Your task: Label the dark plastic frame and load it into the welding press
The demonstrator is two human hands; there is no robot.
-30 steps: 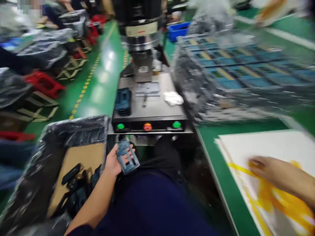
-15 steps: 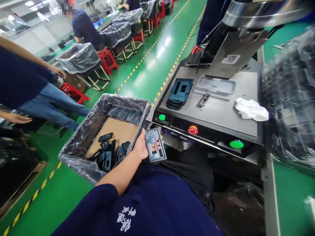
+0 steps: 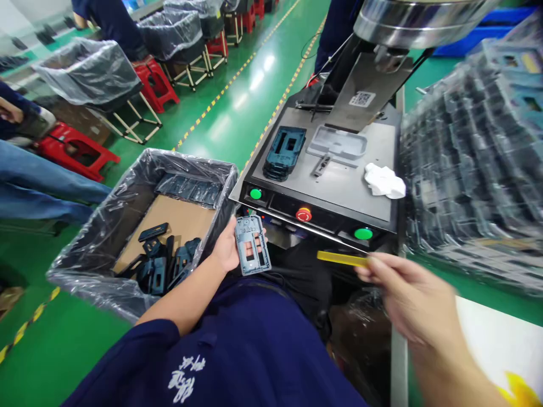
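Observation:
My left hand (image 3: 227,251) grips a blue-grey plastic frame (image 3: 253,245) with cut-out windows, held flat above my lap, just below the machine's front edge. My right hand (image 3: 407,297) pinches the end of a thin yellow strip (image 3: 341,258) that points left toward the frame. The two hands are about a hand's width apart. A press machine's steel table (image 3: 348,189) lies ahead, with a stack of dark blue frames (image 3: 284,151) and a grey fixture (image 3: 337,145) on it.
A plastic-lined cardboard box (image 3: 106,226) of dark parts stands at my left. Green buttons (image 3: 255,194) and a red stop button (image 3: 304,214) line the machine front. A white cloth (image 3: 385,182) lies on the table. Bagged trays (image 3: 470,152) pile up at right. Other people sit at far left.
My right hand left the white sheet at right and now holds a yellow strip near the machine front. The view swung left then steadied. My left hand kept hold of the frame.

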